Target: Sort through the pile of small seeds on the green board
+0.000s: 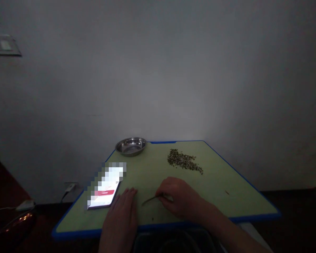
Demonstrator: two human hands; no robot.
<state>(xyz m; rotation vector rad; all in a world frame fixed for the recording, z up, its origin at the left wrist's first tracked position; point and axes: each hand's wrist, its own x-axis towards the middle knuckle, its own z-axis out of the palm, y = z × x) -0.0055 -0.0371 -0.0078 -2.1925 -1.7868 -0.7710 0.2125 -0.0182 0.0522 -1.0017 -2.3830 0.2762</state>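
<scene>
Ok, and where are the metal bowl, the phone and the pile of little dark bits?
Metal bowl (pixel 131 152): head view, its outer side.
Phone (pixel 104 183): head view, its lit screen.
Pile of little dark bits (pixel 183 161): head view, the middle of the pile.

A big, plain gray wall (pixel 158 77) stands behind the green surface (pixel 213 196) with blue edges. The room is dim. A white switch panel (pixel 4 45) is high on the left.

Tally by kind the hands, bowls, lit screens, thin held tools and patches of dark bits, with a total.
Left hand and right hand: 2
Metal bowl: 1
Lit screen: 1
Thin tool: 1
Patch of dark bits: 1
Total: 6
</scene>
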